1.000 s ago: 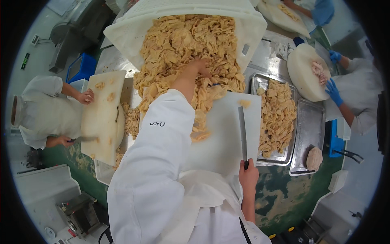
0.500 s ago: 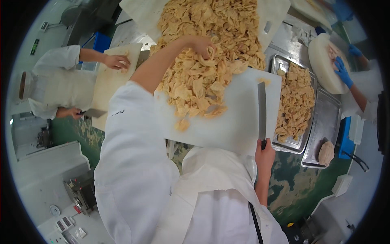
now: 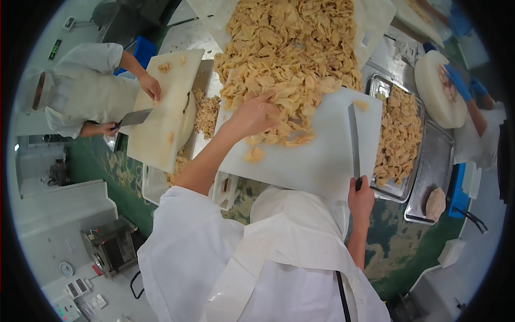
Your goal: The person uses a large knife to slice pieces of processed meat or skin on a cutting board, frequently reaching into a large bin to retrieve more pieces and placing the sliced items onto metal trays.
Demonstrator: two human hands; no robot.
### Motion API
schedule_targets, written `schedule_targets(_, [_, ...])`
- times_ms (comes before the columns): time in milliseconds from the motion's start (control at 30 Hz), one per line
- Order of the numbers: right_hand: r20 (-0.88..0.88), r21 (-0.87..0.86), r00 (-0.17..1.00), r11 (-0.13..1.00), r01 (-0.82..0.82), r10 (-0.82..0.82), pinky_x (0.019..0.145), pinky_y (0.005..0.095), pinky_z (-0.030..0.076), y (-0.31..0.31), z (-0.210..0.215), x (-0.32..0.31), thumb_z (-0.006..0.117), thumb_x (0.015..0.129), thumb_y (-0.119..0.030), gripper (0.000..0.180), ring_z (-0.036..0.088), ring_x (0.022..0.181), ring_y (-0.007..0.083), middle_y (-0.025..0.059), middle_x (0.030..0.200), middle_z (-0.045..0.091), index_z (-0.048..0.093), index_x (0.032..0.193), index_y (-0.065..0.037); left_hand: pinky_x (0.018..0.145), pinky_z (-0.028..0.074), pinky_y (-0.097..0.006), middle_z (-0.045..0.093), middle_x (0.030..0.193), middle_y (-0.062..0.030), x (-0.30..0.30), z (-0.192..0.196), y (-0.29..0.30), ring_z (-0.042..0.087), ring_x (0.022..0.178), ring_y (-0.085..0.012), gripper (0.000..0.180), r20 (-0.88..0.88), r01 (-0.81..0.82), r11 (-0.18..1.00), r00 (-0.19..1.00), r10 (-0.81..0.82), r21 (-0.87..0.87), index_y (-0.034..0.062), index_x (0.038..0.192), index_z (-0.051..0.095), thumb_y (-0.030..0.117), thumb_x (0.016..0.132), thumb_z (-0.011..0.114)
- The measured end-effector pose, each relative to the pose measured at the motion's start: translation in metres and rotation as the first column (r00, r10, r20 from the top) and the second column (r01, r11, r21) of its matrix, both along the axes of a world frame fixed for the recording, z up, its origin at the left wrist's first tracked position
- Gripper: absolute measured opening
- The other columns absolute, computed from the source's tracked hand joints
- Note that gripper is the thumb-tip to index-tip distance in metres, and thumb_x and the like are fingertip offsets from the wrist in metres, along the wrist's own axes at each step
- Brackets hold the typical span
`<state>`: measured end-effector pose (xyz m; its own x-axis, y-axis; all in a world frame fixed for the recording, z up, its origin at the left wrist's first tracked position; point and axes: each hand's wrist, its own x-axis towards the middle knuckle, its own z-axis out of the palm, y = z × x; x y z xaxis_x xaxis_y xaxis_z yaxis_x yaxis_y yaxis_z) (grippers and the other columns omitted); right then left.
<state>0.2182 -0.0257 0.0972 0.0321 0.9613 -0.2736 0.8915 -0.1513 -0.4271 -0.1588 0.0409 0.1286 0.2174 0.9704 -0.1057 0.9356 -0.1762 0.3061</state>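
My left hand (image 3: 253,117) rests at the near left side of a large heap of pale yellow, skin-like meat pieces (image 3: 292,48). Its fingers are stretched out and apart, with the tips against the pieces. My right hand (image 3: 362,199) is wrapped round the black handle of a long-bladed knife (image 3: 354,140). The blade points away from me along the right side of the white cutting board (image 3: 322,161). One loose piece (image 3: 254,155) lies near the heap's front, and another small one (image 3: 361,105) sits beyond the knife tip.
Right of the board stands a metal tray (image 3: 401,196) of similar pieces, beside another tray (image 3: 440,147) holding a pale lump (image 3: 435,204). At left a co-worker holds a cleaver (image 3: 134,117) over a board (image 3: 179,80). Blue-gloved hands (image 3: 456,81) work at a round board (image 3: 437,110) far right.
My left hand has drawn back toward me and left from on top of the heap, its fingers now spread. My right hand still holds the knife. The view has shifted slightly.
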Motion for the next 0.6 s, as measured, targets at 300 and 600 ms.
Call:
schedule_targets(300, [-0.015, 0.056, 0.999, 0.998, -0.029, 0.030, 0.060, 0.0528, 0.046, -0.003, -0.004, 0.004, 0.057, 0.094, -0.030, 0.027, 0.060, 0.069, 0.0462, 0.0231, 0.069, 0.062, 0.053, 0.092, -0.004, 0.100, 0.035, -0.052, 0.065, 0.112, -0.0111, 0.041, -0.028, 0.022, 0.054, 0.117, -0.0294, 0.018, -0.232, -0.155, 0.930, 0.943, 0.240, 0.333, 0.0127, 0.093, 0.071, 0.017, 0.076, 0.071])
schedule_targets(600, [0.052, 0.068, 0.993, 0.992, -0.106, 0.102, 0.058, 0.0542, 0.045, -0.010, -0.004, 0.014, 0.057, 0.094, -0.029, 0.026, 0.061, 0.064, 0.0455, 0.0206, 0.064, 0.061, 0.054, 0.090, -0.004, 0.090, 0.043, -0.048, 0.066, 0.100, -0.0147, 0.044, 0.011, 0.030, 0.059, 0.106, -0.0285, 0.015, 0.281, -0.346, 0.892, 0.922, 0.267, 0.290, 0.0054, 0.100, 0.066, 0.015, 0.090, 0.060])
